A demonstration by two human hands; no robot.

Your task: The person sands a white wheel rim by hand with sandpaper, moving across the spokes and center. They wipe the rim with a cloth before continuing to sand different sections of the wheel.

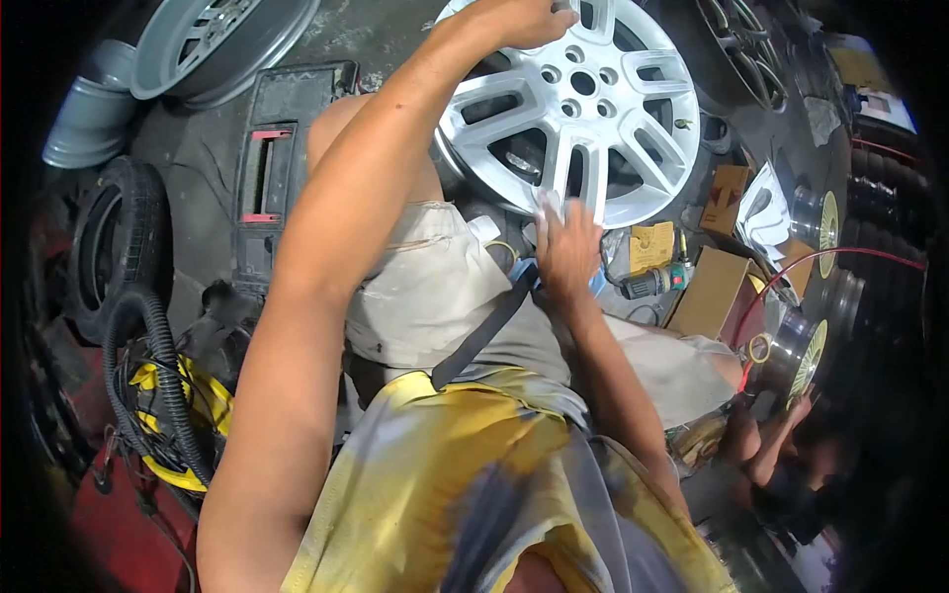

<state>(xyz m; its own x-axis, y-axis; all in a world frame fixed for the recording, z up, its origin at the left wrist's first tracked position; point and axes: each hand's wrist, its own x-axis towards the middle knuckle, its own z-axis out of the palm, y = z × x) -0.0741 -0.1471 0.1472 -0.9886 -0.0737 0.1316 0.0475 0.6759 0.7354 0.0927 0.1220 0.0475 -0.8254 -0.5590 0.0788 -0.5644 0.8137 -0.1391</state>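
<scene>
A silver alloy wheel (621,101) with paired spokes stands face up in front of my knees. My left hand (522,22) is over its far side, fingers curled in at a spoke, partly cut off by the top of the view; what it holds, if anything, I cannot tell. At the near rim is my right hand (571,252), its fingers pointing at the spokes and smeared by motion, with a whitish patch at one fingertip. Just right of that hand lie a green and black power tool (657,281) and a brown paper piece (651,246).
To the left are a black toolbox (262,188), a tyre (124,237), a corrugated hose (163,341) and another wheel (213,49). Cardboard boxes (707,292) and a red hose (840,251) are at the right. Another person's limbs (766,445) show at lower right.
</scene>
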